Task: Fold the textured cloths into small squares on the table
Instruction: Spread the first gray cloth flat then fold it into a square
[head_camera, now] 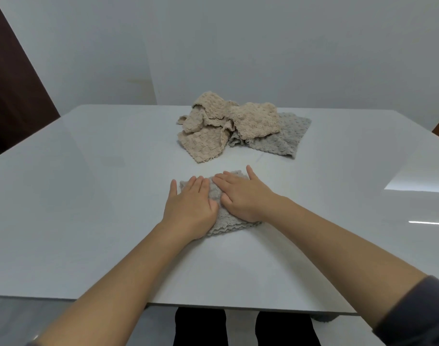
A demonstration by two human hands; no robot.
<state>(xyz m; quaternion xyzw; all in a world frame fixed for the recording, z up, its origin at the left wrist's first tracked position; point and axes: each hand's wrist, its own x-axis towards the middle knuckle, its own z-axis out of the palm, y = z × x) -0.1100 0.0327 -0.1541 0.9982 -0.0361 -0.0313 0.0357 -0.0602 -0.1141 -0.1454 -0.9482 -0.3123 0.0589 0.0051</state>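
Both the left hand (191, 204) and the right hand (241, 196) lie flat, fingers straight, side by side on the folded grey cloth (219, 224) near the table (88, 196) front, seemingly pressing its layers flat. Unfolded beige cloths (213, 126) and another grey cloth (286, 138) wait farther back.

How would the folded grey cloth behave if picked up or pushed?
Probably floppy: the beige cloths behind lie crumpled. The folded grey cloth may unfold if lifted, since left hand and right hand press it flat. Likely slides easily on the glossy table.
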